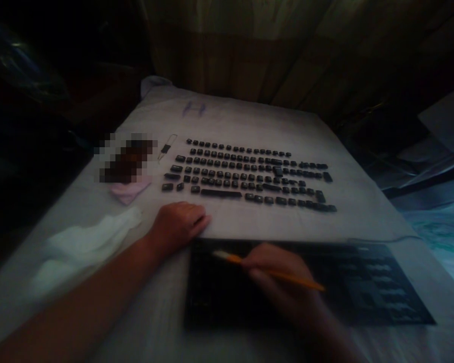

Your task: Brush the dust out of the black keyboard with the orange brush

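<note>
My right hand [278, 269] pinches a paintbrush [295, 279] with an orange handle. Its pale bristles point left, over the upper left part of a black keyboard base [363, 292] with no keycaps on it; in this dim, blurred view I cannot tell whether they touch it. Close to the base's far left corner, my left hand [179, 222] rests palm down on the cloth with its fingers curled in. Its palm side is hidden. Beyond both hands, black keycaps [227, 176] lie in several rows, with a long space bar [221, 193] in the nearest row.
A light sheet [249, 121] covers the table. To the left lie a crumpled white cloth [94, 237], a pink cloth [130, 190] beneath a pixelated item, and a wire tool [167, 148] with a dark middle. A cable [386, 239] runs along the base's far edge.
</note>
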`<action>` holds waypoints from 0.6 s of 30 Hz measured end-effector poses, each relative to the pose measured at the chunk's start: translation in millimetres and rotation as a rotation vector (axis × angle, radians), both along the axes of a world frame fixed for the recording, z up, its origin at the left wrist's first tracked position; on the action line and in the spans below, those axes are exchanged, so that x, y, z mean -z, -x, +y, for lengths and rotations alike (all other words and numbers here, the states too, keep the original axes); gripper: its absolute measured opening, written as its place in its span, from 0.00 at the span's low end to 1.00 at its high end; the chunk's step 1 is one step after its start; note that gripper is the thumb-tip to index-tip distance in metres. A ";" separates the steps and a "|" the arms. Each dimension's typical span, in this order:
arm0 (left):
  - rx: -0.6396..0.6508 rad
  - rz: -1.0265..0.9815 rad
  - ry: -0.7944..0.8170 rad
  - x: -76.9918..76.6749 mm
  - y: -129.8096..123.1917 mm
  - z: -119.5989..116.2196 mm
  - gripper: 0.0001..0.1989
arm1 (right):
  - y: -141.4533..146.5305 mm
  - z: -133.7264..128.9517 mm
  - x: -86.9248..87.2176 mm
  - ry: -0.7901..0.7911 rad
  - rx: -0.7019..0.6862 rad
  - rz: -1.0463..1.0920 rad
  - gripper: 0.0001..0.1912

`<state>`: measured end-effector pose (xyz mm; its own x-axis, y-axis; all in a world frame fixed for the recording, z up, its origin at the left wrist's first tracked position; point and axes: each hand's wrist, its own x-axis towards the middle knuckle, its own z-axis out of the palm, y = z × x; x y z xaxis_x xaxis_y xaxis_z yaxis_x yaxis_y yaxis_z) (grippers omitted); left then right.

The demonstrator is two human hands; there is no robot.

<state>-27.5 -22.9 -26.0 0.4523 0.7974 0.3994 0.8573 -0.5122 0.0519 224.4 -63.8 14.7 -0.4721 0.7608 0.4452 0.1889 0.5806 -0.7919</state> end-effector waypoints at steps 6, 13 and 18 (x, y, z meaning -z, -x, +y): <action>0.001 -0.004 0.000 0.8 -0.3 0.5 0.19 | 3.1 -4.7 6.2 -0.032 -0.032 -0.102 0.07; 0.000 -0.006 0.007 0.2 -0.7 0.9 0.19 | 5.1 -6.9 2.1 -0.013 -0.041 -0.157 0.09; -0.004 0.010 0.017 2.0 0.2 1.1 0.19 | 5.9 -7.5 1.5 -0.012 -0.059 -0.140 0.10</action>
<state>-27.7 -21.8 -28.0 0.4533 0.8055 0.3817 0.8596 -0.5083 0.0519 218.4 -71.3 13.2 -0.5739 0.7249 0.3809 0.2625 0.6035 -0.7529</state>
